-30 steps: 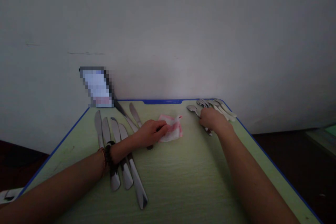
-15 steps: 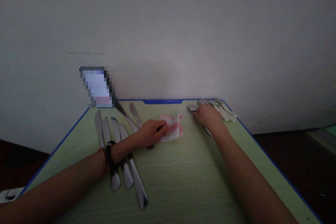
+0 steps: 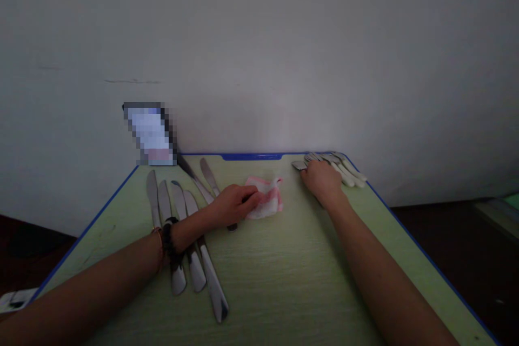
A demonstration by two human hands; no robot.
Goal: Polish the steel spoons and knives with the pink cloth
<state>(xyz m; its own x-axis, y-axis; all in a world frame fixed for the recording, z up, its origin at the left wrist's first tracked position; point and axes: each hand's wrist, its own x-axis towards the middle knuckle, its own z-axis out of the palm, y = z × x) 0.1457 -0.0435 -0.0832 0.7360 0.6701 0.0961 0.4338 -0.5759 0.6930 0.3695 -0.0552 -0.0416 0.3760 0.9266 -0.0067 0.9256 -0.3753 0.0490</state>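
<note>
My right hand is closed on a metal spoon, whose bowl pokes out to the left of my fingers; its handle is hidden beneath the hand. Just beyond lies a bunch of forks or spoons with white handles. In the middle of the table, my left hand has its fingers curled on a crumpled pink-and-white cloth. Under and beside my left forearm lie several metal table knives, fanned out with their handles toward me.
The light green table has a blue rim and meets a grey wall. A blurred-out phone leans at the back left corner, with a dark stick-like piece beside it.
My right hand has shifted slightly with the spoon, so the bowl sits a little farther right and the handle end no longer shows. My left hand stays on the cloth.
</note>
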